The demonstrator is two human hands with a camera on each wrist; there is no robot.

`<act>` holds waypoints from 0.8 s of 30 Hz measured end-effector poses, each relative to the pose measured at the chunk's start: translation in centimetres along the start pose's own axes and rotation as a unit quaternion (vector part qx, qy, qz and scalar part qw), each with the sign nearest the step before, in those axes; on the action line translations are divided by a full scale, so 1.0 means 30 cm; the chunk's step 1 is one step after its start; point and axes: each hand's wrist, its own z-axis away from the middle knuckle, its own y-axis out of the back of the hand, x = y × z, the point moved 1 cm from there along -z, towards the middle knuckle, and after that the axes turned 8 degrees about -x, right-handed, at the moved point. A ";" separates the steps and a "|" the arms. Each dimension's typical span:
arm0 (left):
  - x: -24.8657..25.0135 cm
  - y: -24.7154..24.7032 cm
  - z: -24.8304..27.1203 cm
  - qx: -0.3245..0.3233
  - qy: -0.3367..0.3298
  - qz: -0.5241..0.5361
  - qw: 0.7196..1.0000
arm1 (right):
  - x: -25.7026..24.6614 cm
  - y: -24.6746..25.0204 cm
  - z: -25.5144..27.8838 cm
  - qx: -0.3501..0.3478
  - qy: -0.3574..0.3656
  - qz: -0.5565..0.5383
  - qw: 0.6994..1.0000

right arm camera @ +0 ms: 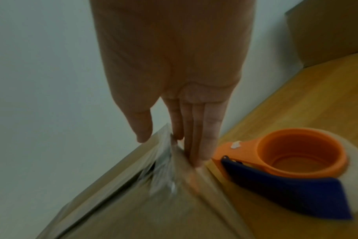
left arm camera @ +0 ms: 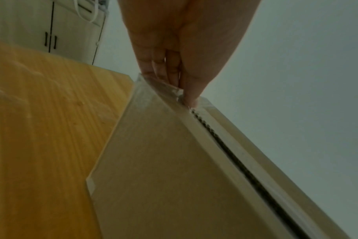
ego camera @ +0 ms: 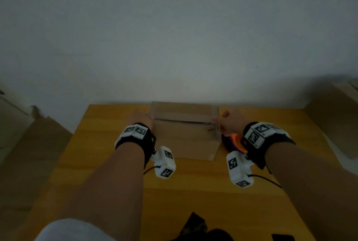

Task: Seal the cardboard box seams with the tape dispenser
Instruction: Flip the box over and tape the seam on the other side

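Flat left hand [ego camera: 142,119] and right hand [ego camera: 231,122] press cardboard box [ego camera: 186,134] ends on a wooden table [ego camera: 96,153], grey wall [ego camera: 174,37] beyond; tape dispenser [right arm camera: 286,169] beside the right.

Dim, murky light, soft blur, wide-angle distortion

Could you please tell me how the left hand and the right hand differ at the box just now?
The left hand presses the box's left end; the right hand presses its right end. The tape dispenser lies beside the right hand, none by the left. Both have straight fingers and press clear tape down.
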 end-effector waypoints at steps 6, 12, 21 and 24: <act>0.104 0.065 -0.051 0.014 -0.079 0.026 0.996 | -0.078 0.046 -0.072 0.071 0.026 0.029 0.997; 0.188 0.071 -0.146 0.008 -0.112 -0.002 0.994 | -0.104 0.069 -0.153 0.113 0.021 0.024 0.993; 0.206 0.014 -0.225 -0.007 -0.122 0.016 0.992 | -0.086 0.079 -0.224 0.128 0.025 0.054 0.990; 0.208 0.013 -0.232 -0.010 -0.121 0.013 0.993 | -0.087 0.071 -0.228 0.130 0.024 0.067 0.989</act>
